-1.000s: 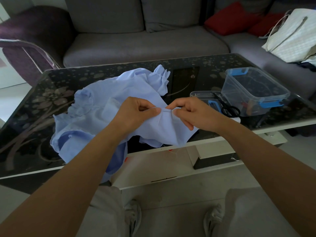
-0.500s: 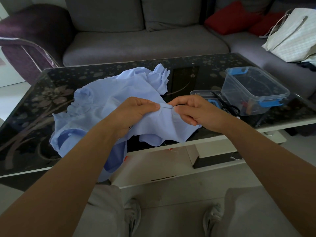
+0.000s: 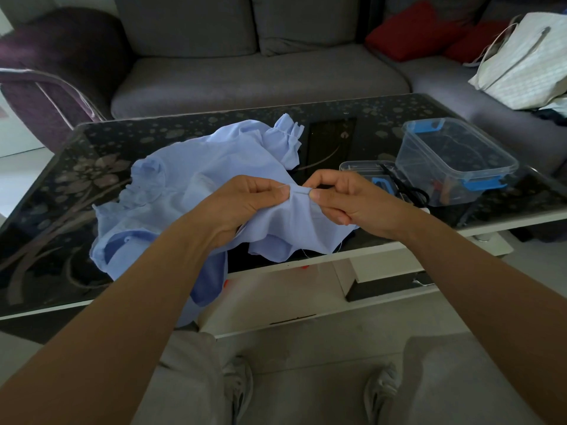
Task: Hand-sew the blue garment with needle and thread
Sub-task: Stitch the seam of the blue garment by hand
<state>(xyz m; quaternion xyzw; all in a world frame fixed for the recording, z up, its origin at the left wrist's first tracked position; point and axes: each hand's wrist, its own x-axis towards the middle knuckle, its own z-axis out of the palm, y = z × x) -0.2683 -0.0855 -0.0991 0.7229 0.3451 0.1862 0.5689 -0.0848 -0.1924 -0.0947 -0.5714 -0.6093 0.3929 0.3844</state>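
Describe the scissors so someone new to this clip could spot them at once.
Find the dark glass table; near its right end stands a clear box with blue clips. The scissors lie just left of it, past the right hand, the only black-handled thing there.

Where the two thumbs meet at the pinched fold of the blue garment, only a short dark sliver of the needle shows. The rest lies under the right hand's fingertips, and the thread there is too fine to make out. The left hand and its forearm cover the garment's near middle and part of its hanging hem. Right of the garment, the right hand hides part of the scissors and the flat clear lid. Far right of the garment, the frame edge cuts off the white bag.
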